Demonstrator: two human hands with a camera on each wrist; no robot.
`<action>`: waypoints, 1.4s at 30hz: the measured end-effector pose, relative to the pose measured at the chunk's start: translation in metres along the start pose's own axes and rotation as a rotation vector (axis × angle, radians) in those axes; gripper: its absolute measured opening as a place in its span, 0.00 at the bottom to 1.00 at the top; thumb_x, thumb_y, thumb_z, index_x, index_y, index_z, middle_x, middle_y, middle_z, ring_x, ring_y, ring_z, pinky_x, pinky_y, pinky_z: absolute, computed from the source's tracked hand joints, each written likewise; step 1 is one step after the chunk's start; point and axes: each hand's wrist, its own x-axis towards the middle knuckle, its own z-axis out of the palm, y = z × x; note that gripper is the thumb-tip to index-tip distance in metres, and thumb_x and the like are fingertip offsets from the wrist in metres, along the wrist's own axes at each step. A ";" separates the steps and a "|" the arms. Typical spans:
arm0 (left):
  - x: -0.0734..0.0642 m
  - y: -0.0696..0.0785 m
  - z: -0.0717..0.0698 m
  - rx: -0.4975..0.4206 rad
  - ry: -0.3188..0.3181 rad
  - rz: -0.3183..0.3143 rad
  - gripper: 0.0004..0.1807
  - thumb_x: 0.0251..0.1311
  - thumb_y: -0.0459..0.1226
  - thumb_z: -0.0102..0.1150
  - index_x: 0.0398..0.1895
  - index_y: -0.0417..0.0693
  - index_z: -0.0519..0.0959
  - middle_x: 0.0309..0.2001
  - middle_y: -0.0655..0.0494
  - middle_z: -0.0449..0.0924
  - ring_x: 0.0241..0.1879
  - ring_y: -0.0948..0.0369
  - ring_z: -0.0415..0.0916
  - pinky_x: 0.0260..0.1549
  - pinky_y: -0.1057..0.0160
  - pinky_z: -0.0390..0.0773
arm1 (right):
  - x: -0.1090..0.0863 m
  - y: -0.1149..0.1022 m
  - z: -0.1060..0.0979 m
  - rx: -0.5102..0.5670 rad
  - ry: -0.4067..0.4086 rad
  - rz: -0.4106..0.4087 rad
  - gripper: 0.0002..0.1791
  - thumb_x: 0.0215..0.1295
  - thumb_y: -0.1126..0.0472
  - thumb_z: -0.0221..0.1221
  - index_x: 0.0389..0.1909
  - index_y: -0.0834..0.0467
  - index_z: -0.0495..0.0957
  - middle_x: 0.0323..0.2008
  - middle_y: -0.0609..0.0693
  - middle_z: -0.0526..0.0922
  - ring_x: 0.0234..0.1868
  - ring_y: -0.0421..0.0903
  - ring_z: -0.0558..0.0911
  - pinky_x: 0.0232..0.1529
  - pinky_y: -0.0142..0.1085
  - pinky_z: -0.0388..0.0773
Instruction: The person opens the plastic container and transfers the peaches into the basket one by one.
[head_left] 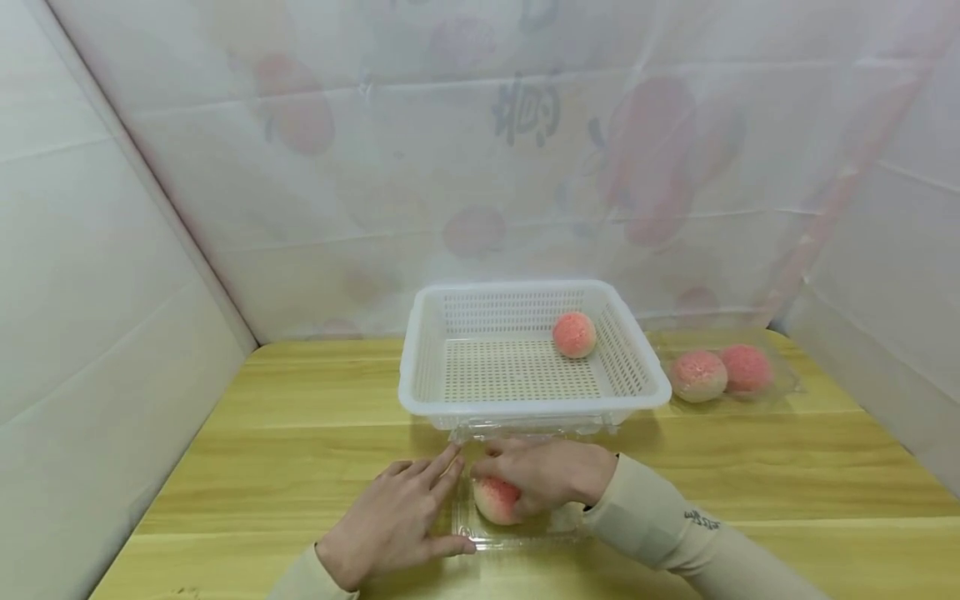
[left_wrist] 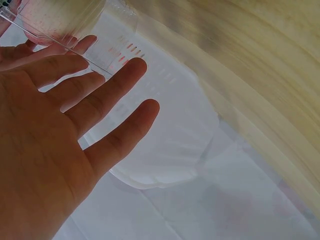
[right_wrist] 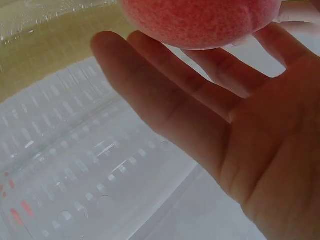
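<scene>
A pink and cream peach [head_left: 495, 502] sits in the left part of a clear plastic clamshell box [head_left: 480, 533] at the front of the table. My right hand [head_left: 551, 471] reaches over the box from the right and grips this peach, its fingers curved round the fruit's side in the right wrist view. At the box's left edge my left hand [head_left: 393, 521] lies with spread, straight fingers touching the rim. The box's lid [head_left: 532, 427] stands folded back toward the basket.
Behind the box stands a white perforated basket [head_left: 532, 408] with one peach [head_left: 574, 335] in its back right corner. Farther right, another clear box [head_left: 783, 383] contains two peaches [head_left: 699, 376]. White curtains [head_left: 390, 183] enclose the wooden table [head_left: 300, 425] at the back and sides.
</scene>
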 end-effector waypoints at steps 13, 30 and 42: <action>-0.001 0.000 0.001 0.002 0.021 0.008 0.49 0.67 0.70 0.43 0.70 0.38 0.72 0.73 0.42 0.66 0.59 0.52 0.78 0.52 0.52 0.80 | 0.013 -0.006 0.002 0.000 -0.122 0.163 0.39 0.50 0.57 0.78 0.65 0.40 0.75 0.66 0.49 0.73 0.63 0.49 0.75 0.52 0.50 0.81; -0.001 -0.001 0.002 0.004 0.009 0.004 0.49 0.67 0.71 0.41 0.69 0.38 0.73 0.75 0.42 0.62 0.61 0.52 0.77 0.53 0.52 0.80 | 0.005 -0.004 -0.010 0.150 -0.129 0.202 0.37 0.51 0.61 0.76 0.64 0.43 0.74 0.66 0.47 0.72 0.58 0.41 0.74 0.56 0.46 0.76; -0.001 -0.001 0.000 -0.006 0.003 0.001 0.48 0.67 0.70 0.42 0.70 0.38 0.73 0.74 0.42 0.63 0.61 0.52 0.77 0.53 0.51 0.80 | -0.004 0.001 -0.008 0.104 -0.073 0.128 0.28 0.53 0.58 0.75 0.54 0.43 0.76 0.65 0.49 0.74 0.61 0.46 0.76 0.49 0.47 0.80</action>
